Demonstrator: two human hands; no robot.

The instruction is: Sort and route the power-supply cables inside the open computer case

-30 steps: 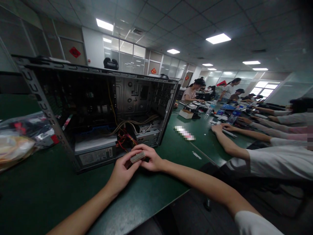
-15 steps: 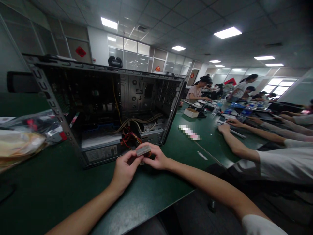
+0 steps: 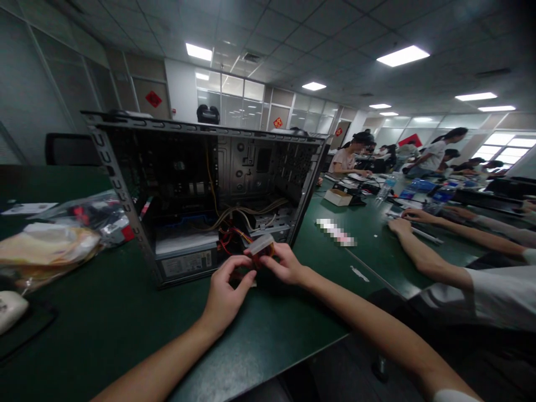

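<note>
An open black computer case (image 3: 276, 132) stands before me, with the power supply (image 3: 186, 263) at its lower left. Just outside its lower front edge, my right hand (image 3: 288, 265) is closed around a wide, pale power connector (image 3: 262, 244), fingers behind and thumb in front. Orange and red wires (image 3: 264, 258) show below the connector. My left hand (image 3: 226, 287) curls in from the left, its index finger at the connector and its thumb lower, around part of the same power cable. What lies between these left fingers is mostly dark and hidden. More coloured wires (image 3: 228, 234) lie inside the case.
Plastic bags (image 3: 62, 240) lie to the left, near a white rounded object (image 3: 10, 310) with a black cord. To the right are a small open box (image 3: 338, 196), paper scraps (image 3: 359, 273) and bottles (image 3: 387, 187). A neighbour's hands (image 3: 402, 223) rest on the table.
The view has turned slightly left, shifting the scene to the right. The connector is tilted more in my right hand. My left thumb and index finger have parted from its face.
</note>
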